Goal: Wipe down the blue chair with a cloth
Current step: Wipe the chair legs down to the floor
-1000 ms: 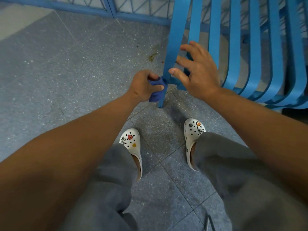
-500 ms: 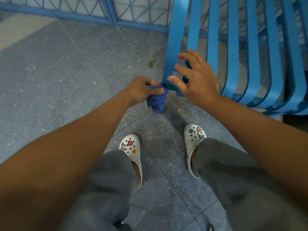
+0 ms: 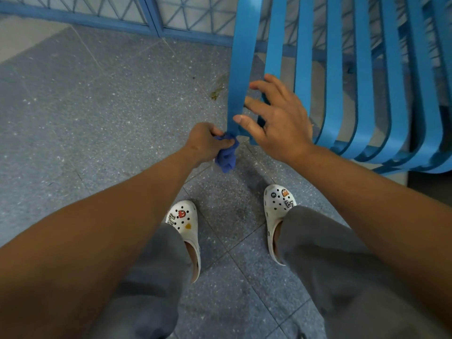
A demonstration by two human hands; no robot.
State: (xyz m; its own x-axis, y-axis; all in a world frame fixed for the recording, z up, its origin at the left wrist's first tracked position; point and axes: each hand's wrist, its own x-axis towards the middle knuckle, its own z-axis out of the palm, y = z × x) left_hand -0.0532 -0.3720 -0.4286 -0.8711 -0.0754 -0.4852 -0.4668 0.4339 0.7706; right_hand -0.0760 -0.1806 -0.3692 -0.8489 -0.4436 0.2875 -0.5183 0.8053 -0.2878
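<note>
The blue chair of flat metal slats fills the upper right, its leftmost slat running down to the floor as a leg. My left hand grips a bunched dark blue cloth wrapped round the lower end of that slat. My right hand hovers just right of the same slat with fingers spread and straight, the fingertips at the slat's edge; whether they touch it is unclear. The slat's foot is hidden behind the cloth.
Speckled grey tile floor spreads to the left. A blue metal grille runs along the back. A brownish stain marks the floor near the leg. My feet in white clogs stand below the hands.
My left hand and the cloth stay low on the slat, the cloth now hanging more below the hand. My right hand stays spread beside the slat. The view shifted slightly.
</note>
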